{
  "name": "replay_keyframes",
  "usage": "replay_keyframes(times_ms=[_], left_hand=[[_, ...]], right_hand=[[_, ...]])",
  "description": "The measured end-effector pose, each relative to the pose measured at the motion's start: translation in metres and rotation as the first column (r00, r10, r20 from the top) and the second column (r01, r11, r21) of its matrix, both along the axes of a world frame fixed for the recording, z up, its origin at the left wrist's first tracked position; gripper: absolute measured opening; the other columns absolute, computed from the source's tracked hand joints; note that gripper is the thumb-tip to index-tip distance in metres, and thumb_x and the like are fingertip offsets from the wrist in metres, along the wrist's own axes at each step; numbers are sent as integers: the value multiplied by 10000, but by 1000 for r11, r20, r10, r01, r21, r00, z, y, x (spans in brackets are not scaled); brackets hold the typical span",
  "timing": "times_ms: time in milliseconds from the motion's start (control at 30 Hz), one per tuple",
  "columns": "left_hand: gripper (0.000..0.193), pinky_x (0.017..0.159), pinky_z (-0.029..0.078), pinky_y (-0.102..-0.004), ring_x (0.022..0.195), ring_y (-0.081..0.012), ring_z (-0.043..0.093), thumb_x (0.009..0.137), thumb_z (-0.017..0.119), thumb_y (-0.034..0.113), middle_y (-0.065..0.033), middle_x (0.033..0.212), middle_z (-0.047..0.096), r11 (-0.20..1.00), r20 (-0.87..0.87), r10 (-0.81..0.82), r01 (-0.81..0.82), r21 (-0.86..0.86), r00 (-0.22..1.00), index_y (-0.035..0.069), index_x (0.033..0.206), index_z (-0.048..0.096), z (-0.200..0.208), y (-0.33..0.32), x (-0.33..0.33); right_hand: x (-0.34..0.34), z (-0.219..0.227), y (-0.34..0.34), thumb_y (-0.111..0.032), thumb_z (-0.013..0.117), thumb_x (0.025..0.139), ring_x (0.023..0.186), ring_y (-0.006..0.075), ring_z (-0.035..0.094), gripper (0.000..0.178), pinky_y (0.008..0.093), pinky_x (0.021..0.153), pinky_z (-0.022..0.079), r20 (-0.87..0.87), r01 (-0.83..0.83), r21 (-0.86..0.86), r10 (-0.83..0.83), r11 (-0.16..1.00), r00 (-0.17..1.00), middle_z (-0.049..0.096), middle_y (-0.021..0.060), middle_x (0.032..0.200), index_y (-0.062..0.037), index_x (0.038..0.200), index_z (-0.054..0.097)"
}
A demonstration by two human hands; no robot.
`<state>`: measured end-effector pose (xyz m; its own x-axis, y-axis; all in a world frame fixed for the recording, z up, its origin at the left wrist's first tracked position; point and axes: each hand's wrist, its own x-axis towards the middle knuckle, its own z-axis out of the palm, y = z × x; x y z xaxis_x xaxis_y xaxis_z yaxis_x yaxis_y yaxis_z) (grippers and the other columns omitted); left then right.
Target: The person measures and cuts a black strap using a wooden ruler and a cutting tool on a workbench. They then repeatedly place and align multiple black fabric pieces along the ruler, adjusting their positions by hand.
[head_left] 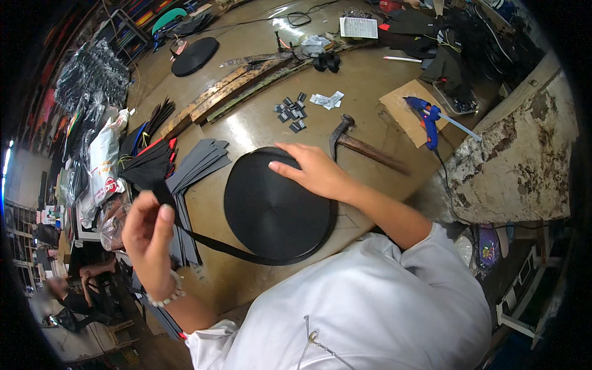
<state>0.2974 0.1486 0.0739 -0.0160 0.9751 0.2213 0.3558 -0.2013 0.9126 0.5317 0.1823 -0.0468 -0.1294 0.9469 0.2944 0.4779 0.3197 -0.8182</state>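
Black strap coming off its roll, drawn leftward across the table (222, 279).
The strap roll (277, 213) lies in front of the person, its broad round face up; the loose strap (216, 244) leaves its near edge, its long axis running left and slightly far toward the left hand (147, 231), whose thumb and fingers pinch it, with a dark, blurred length pointing far beyond them; the right hand (311, 171) rests spread on the roll's far right part, pressing rather than clasping; just left lie grey strips (202, 159), farther off small black tags (290, 111) and white labels (328, 100), to the far right a hammer (370, 152), then a blue glue gun (427, 117) on cardboard (396, 102).
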Motion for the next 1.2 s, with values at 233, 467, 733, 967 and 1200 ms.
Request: replay_keyframes(times_ms=[233,467,733,967,1200], left_hand=[[195,372,307,-158,535,-44,501,821,610,132,-28,696,563,929,32,-370,370,8,928,-11,945,562,19,74,68],[261,470,332,-139,610,-24,509,805,640,232,4,746,597,893,131,-432,444,-77,892,4,932,621,-14,193,102],[258,442,321,-140,541,-9,466,807,645,235,10,701,584,834,345,-413,503,-229,843,-2,900,602,-107,312,175],[245,435,311,-157,522,-27,464,807,640,261,19,655,564,889,290,-352,415,-192,890,18,826,621,-158,359,196],[268,414,335,-185,465,-53,492,791,653,271,4,573,545,934,103,-293,307,-182,951,6,755,624,-178,372,200]], right_hand=[[-19,49,13,-266,551,866,860,198,581,415,283,723,492,-759,-516,215,474,829,445,526,135,1058,40,1130,456],[86,80,121,-269,581,849,447,11,379,325,161,380,283,-535,-333,-120,222,935,816,538,-23,610,-16,1053,570],[154,33,257,-328,704,731,614,73,466,329,221,554,356,-12,59,-68,-60,996,998,574,4,678,-10,804,667],[177,-27,341,-423,687,700,693,191,568,442,311,648,438,171,8,-112,11,994,985,630,119,741,5,805,654],[180,-38,359,-406,691,697,719,222,585,441,336,672,452,334,21,-155,32,988,942,635,153,781,9,845,657]])
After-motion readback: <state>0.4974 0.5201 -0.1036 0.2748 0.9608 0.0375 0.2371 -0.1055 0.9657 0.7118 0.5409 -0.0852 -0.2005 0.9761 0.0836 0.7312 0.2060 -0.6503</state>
